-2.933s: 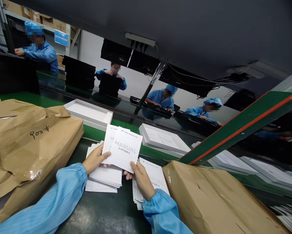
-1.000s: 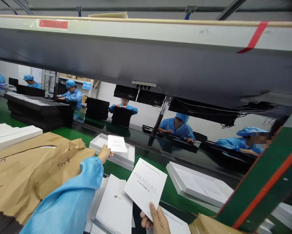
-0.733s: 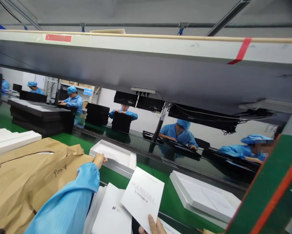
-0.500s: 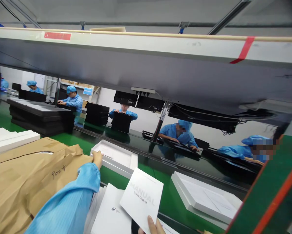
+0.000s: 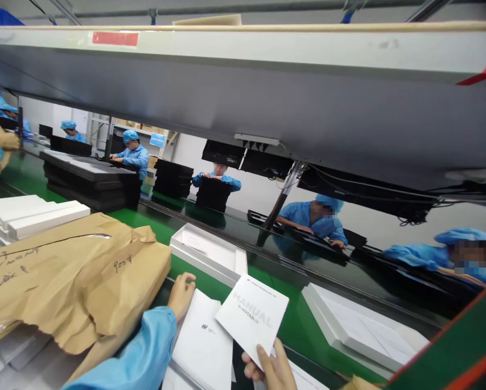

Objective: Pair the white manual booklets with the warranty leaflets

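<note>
In my right hand (image 5: 273,365) is a white manual (image 5: 253,314), pinched at its lower edge by thumb and fingers, its printed cover facing up. My left hand (image 5: 181,295) is over the green surface beside a pile of white booklets (image 5: 204,338), fingers loosely bent and apart, with nothing visible in them. The pile lies between my hands, partly overlapped by the manual. Beyond my left hand sits an open white box (image 5: 210,252) with a paper inside. Another open white box (image 5: 360,327), also with paper in it, rests to the right.
A torn brown paper package (image 5: 124,271) with handwriting lies left, white pieces showing underneath. Behind it are white boxes (image 5: 47,216) and a black stack (image 5: 92,181). An overhead shelf (image 5: 226,54) spans the top. Several co-workers in blue sit across the dark line.
My left hand has drawn back from the white box toward the booklet pile. The manual stays in my right hand. The view has shifted, and a co-worker's arm appears at far left.
</note>
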The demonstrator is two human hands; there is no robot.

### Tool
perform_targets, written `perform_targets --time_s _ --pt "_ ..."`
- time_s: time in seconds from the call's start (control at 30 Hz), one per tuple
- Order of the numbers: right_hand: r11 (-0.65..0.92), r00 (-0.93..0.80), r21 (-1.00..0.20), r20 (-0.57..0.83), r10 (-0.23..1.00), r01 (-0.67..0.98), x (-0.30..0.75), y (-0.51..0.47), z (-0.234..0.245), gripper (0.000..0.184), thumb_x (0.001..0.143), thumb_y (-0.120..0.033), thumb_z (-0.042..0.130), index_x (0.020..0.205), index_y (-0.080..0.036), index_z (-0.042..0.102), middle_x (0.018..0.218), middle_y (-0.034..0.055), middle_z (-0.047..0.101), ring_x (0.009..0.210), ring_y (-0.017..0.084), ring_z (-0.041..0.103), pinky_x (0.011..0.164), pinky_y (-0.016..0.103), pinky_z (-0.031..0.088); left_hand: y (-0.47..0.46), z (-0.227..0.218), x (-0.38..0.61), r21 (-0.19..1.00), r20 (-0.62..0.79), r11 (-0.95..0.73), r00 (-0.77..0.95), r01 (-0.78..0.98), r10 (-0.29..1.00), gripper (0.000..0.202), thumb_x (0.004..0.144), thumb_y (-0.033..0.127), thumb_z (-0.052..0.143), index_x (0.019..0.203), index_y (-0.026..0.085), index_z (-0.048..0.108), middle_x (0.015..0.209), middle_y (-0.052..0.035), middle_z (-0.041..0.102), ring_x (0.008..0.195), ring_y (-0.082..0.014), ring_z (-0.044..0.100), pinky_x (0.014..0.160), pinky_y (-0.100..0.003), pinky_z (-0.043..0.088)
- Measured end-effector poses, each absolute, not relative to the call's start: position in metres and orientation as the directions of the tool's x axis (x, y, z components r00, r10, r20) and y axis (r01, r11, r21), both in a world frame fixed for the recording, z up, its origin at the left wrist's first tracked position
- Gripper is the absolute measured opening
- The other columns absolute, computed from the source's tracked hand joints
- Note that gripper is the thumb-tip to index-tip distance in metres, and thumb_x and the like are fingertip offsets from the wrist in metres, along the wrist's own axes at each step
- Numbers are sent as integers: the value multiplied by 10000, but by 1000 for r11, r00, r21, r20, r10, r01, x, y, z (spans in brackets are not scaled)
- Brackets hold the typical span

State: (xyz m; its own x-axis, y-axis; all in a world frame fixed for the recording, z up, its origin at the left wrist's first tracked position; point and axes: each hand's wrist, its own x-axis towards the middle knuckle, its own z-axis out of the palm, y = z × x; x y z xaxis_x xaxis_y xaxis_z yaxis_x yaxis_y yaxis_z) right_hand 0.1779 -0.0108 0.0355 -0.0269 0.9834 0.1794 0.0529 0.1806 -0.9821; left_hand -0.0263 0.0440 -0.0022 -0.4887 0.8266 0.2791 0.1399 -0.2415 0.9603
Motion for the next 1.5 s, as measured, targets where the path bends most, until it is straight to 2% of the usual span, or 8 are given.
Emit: perform_targets --time_s 0.13,0.23,0.3,0.43,0.97,1.13,1.3,1.5 --pt "263 -197 -935 219 956 237 174 14 83 449 593 -462 513 900 -166 371 455 -16 552 371 150 506 381 257 371 32 -14 -21 961 277 -234 -446 149 851 147 668 193 413 771 166 515 782 -29 524 705 -124 501 674 -250 396" --pt "379 -203 -822 321 925 425 159 58 114 273 671 -345 431 876 -172 382 497 -8 555 400 147 519 404 256 381 31 -16 -21 965 262 -218 -455 148 851 161 691 196 374 799 167 489 806 -37 507 721 -124 496 671 -251 395" --pt "340 -125 -695 342 932 634 143 92 120 186 702 -240 374 879 -185 394 520 -9 561 463 144 546 485 259 405 30 -15 -21 966 259 -214 -453 148 853 153 685 182 374 783 171 491 817 -38 495 729 -125 492 673 -250 392" --pt "229 -24 -613 324 946 756 113 140 106 219 676 -147 377 883 -176 443 499 16 565 556 189 567 586 318 386 28 -14 -19 964 264 -218 -443 154 857 150 677 164 372 736 175 509 791 -36 486 701 -122 486 662 -248 390" --pt "197 24 -583 348 937 788 77 170 83 284 683 -162 354 941 -111 461 572 53 633 626 187 593 579 252 402 28 -14 -15 949 289 -198 -432 243 854 180 693 138 333 725 180 506 787 -17 471 680 -94 469 658 -221 379" --pt "216 25 -532 409 912 818 73 166 83 309 736 -204 306 1018 -121 402 748 77 640 719 168 582 620 238 389 26 -12 -16 947 288 -186 -428 264 857 178 695 145 332 718 179 505 782 -19 476 686 -101 469 662 -231 376" --pt "219 -37 -449 380 924 866 61 168 73 282 723 -203 360 990 -160 438 673 43 636 748 188 569 642 269 376 25 -11 -17 943 289 -182 -417 278 862 180 690 137 333 722 177 505 791 -21 482 700 -102 471 676 -231 372" --pt "117 10 -377 319 948 919 109 181 85 375 772 -210 264 1130 -100 281 742 52 627 725 141 571 648 237 391 26 -11 -16 945 280 -173 -418 277 864 176 696 148 331 713 184 502 786 -16 481 694 -99 471 661 -227 371"
